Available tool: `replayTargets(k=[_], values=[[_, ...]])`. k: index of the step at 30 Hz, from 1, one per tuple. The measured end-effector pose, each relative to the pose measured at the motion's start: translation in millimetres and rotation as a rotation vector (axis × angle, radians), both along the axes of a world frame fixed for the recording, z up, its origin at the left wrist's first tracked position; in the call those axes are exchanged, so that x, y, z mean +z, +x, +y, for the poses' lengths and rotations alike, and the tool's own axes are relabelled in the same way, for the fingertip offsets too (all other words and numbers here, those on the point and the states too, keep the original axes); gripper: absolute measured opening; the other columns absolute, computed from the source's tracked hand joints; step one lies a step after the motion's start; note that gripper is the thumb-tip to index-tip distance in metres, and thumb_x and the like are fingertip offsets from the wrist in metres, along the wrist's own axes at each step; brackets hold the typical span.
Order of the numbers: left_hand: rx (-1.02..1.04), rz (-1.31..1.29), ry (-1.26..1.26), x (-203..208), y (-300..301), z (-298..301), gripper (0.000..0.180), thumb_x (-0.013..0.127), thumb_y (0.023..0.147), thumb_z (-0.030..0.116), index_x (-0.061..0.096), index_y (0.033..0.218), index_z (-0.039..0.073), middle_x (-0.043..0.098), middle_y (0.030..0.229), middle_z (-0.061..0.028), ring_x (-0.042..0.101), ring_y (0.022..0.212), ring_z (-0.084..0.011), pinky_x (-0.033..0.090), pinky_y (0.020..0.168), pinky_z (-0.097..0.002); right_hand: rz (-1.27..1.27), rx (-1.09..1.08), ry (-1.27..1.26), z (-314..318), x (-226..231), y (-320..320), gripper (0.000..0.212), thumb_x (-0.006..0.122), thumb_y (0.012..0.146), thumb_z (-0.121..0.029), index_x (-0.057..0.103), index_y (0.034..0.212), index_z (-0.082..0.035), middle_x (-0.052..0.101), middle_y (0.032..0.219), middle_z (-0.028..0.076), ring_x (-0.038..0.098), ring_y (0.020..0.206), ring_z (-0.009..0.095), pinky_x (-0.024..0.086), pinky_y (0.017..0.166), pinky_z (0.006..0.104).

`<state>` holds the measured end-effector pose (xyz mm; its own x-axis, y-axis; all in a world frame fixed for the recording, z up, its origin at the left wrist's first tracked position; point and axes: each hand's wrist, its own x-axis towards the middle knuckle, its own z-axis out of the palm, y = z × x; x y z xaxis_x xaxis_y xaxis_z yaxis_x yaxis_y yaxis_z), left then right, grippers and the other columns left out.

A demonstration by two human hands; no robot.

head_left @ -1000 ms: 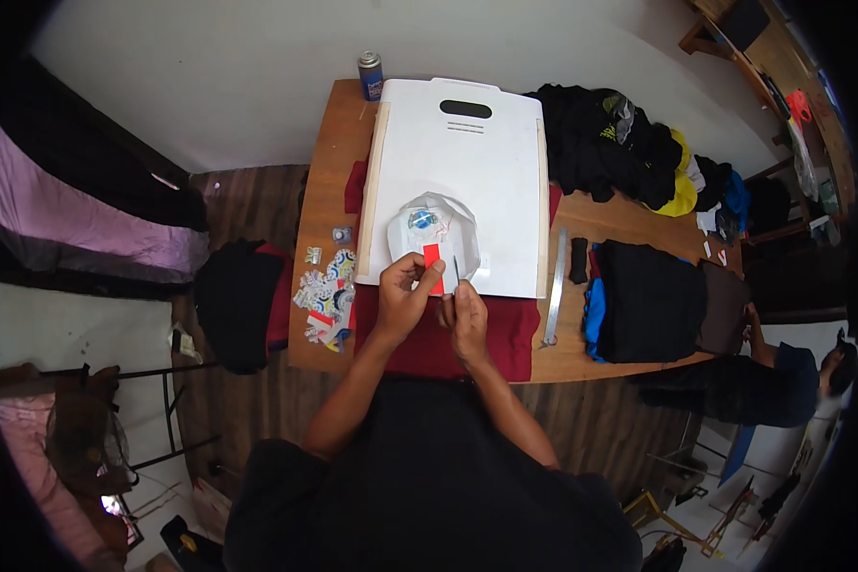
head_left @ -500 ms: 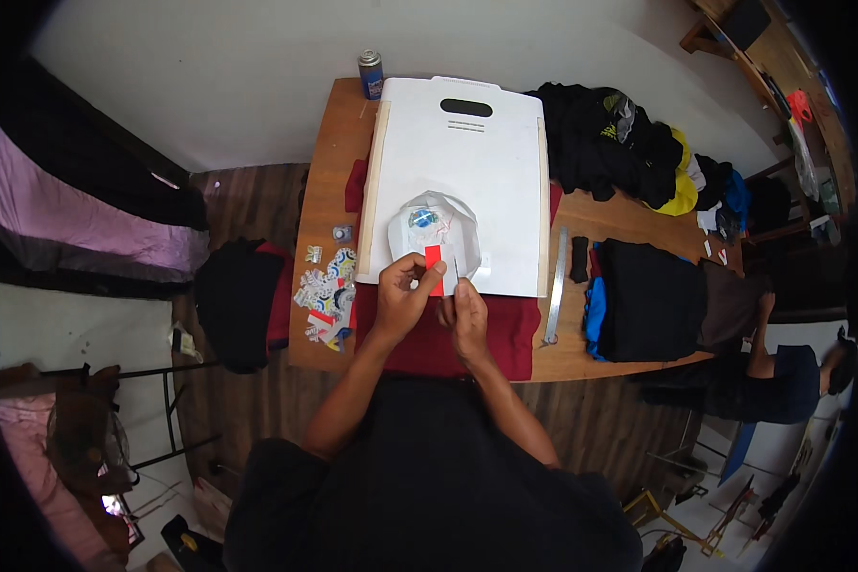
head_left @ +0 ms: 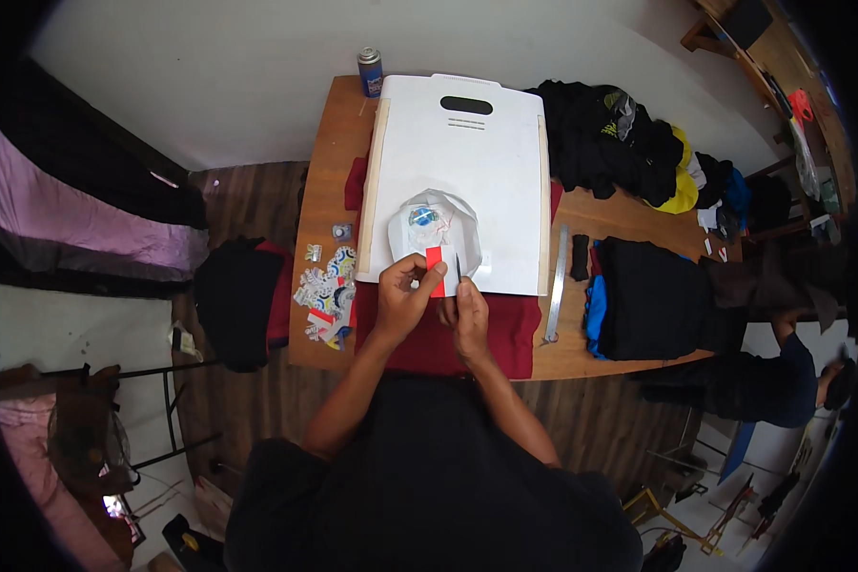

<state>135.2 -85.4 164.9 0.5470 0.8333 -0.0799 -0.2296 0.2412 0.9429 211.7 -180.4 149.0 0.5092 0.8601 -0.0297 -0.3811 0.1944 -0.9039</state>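
Pinched between the fingers of my left hand is a small red and white strip. My right hand grips a slim dark pointed blade close to the strip's right edge; its handle is hidden in my fingers, so I cannot tell its kind. Just beyond both hands, a white many-sided open container rests on the white board with a handle slot. Inside it lie a blue and white round piece and some clear or whitish scraps. Maroon cloth shows under the board.
Left on the wooden table are cut printed scraps and a spray can. A metal ruler, folded black clothes and a dark garment heap are right. Another person stands at the far right.
My hands stay nearly in place; the blade in my right hand shows darker and slightly turned. At the right, the other person has lifted a dark brown cloth off the folded clothes, moving it right.
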Motion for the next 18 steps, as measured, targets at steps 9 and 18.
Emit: replayTargets(k=[9,18], values=[[-0.024,0.029,0.026,-5.4,-1.5,-5.9,0.018,0.069,0.091,0.006,0.058,0.076,0.004,0.055,0.069,0.0052,0.047,0.064,-0.0007,0.037,0.057,-0.0192,0.05,-0.064,-0.015,1.7,-1.7,0.8,0.034,0.038,0.107,-0.033,0.054,0.095,-0.006,0.037,0.059,-0.006,0.029,0.048,0.004,0.027,0.046,0.0229],[-0.013,0.002,0.004,-3.3,0.2,-8.8,0.017,0.069,0.091,0.006,0.059,0.078,0.004,0.055,0.07,0.0051,0.047,0.065,-0.0007,0.037,0.057,-0.0192,0.012,-0.09,-0.026,1.6,0.5,0.8,0.034,0.038,0.107,-0.033,0.054,0.095,-0.007,0.039,0.06,-0.005,0.03,0.048,0.004,0.026,0.045,0.0225]])
